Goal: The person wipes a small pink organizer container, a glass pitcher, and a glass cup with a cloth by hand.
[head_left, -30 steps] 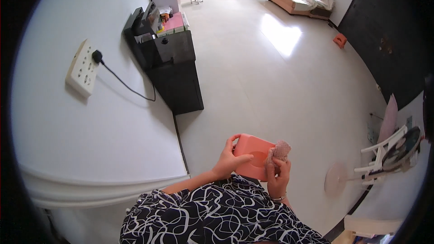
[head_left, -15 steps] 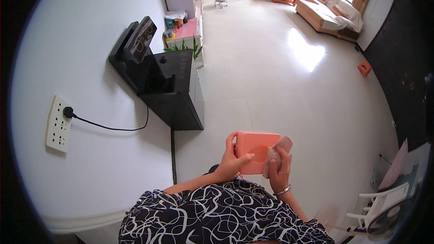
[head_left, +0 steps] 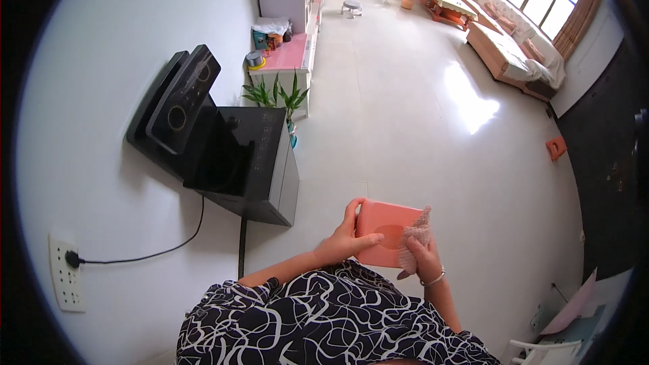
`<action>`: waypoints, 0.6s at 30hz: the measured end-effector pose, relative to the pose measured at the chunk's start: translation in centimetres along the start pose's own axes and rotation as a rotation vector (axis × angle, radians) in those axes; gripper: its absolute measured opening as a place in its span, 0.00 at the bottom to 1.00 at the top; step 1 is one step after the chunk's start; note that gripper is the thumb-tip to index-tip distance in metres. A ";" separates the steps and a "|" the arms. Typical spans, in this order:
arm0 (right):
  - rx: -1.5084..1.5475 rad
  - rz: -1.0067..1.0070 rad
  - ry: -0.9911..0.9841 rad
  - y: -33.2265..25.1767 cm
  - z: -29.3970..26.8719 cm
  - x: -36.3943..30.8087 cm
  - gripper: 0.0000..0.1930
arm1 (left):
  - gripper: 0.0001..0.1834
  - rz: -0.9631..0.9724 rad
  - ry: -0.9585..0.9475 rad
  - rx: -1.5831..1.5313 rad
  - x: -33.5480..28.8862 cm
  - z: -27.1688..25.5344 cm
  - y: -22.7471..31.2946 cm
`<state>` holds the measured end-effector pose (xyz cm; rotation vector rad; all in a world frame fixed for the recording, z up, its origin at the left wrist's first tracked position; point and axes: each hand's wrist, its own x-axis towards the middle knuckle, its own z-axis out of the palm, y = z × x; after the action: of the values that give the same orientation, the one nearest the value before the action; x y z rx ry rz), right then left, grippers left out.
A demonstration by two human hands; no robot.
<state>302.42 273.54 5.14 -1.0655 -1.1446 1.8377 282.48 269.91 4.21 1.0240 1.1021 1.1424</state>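
Note:
In front of my body I hold a pink plastic box (head_left: 382, 220) with rounded edges and an oval patch in its upper face. My left hand (head_left: 349, 235) grips its left side, thumb lying across the face and the other fingers around the edge. At the opposite side, my right hand (head_left: 426, 261) is closed on a greyish-pink cloth (head_left: 417, 235), which lies against the right edge of the box. Part of the cloth sticks up above my fingers. The underside of the box is hidden.
To my left stands a black water dispenser (head_left: 236, 155), corded to a wall socket panel (head_left: 66, 274). Behind it are a potted plant (head_left: 291, 98) and a pink-topped cabinet (head_left: 287, 54). A sofa (head_left: 507, 54) is far right. A white chair (head_left: 546, 351) stands near right.
My view has turned, so the room sits lower in it. My right hand and the cloth have shifted slightly along the box's right edge. The left hand keeps its grip.

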 end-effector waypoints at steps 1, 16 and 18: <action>-0.028 -0.053 -0.058 -1.0 -0.7 1.7 0.32 | 0.41 0.052 -0.008 -0.020 1.8 -0.6 0.7; -0.550 -0.151 -0.300 -10.3 -1.0 25.2 0.25 | 0.35 -0.153 -0.116 -0.172 22.6 -8.7 4.6; -0.747 -0.395 -0.204 -9.4 -1.3 28.9 0.23 | 0.34 -0.145 -0.004 -0.172 25.3 -9.7 3.3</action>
<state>293.24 302.51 5.66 -0.9392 -2.0888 1.2355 274.29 295.93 2.65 0.7999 1.0383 1.0973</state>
